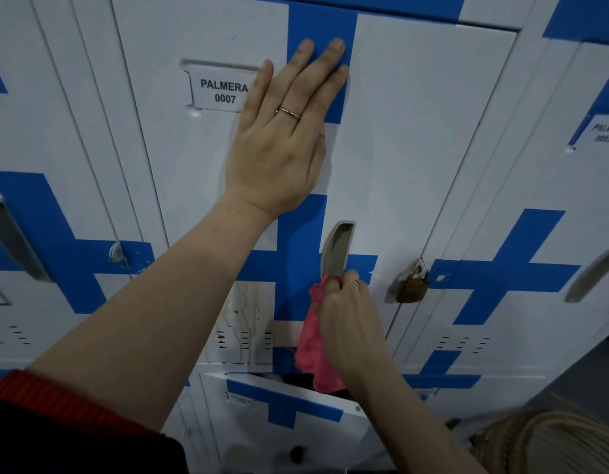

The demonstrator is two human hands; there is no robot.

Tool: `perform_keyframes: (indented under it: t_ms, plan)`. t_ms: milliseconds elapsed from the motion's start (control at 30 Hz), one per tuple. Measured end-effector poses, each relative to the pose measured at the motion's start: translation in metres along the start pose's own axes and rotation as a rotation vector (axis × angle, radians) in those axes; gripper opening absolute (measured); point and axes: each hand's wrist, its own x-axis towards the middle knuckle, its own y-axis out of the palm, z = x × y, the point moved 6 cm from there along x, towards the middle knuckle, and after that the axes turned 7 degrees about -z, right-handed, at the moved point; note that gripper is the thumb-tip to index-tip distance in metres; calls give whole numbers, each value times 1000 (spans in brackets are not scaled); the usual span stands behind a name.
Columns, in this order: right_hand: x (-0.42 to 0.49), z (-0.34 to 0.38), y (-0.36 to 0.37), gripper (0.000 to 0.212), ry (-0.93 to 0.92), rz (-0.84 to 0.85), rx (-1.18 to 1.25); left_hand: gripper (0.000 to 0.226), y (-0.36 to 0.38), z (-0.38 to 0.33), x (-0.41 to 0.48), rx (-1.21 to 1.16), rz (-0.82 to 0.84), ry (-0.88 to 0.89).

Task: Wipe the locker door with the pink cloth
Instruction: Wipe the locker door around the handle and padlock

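Note:
The locker door point(207, 172) is white with blue cross stripes and a label reading PALMERA 0007. My left hand point(282, 138) presses flat on its upper part, fingers straight, beside the label. Lower down, my right hand point(347, 316) grips the pink cloth point(313, 350) and holds it against the door just below the grey recessed handle point(337, 249). Most of the cloth hangs down from my fist. Brownish drip stains point(243, 319) run down the door above its vent slots.
A brass padlock point(411, 287) hangs on the neighbouring locker to the right. Below, a lower locker door point(282, 408) stands ajar with dark items inside. More lockers flank both sides. Blond hair point(549, 443) shows at the bottom right.

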Motion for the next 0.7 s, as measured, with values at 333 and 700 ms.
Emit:
perform_keyframes:
  t_ms: [333,700]
  plan:
    - [-9,-37,-16,16,239,122,631,46,-1,-1,1,-55,27,-13]
    - [-20,-53,-35,29,295,-50,974,27,-19,-49,-113,-720,393,-572]
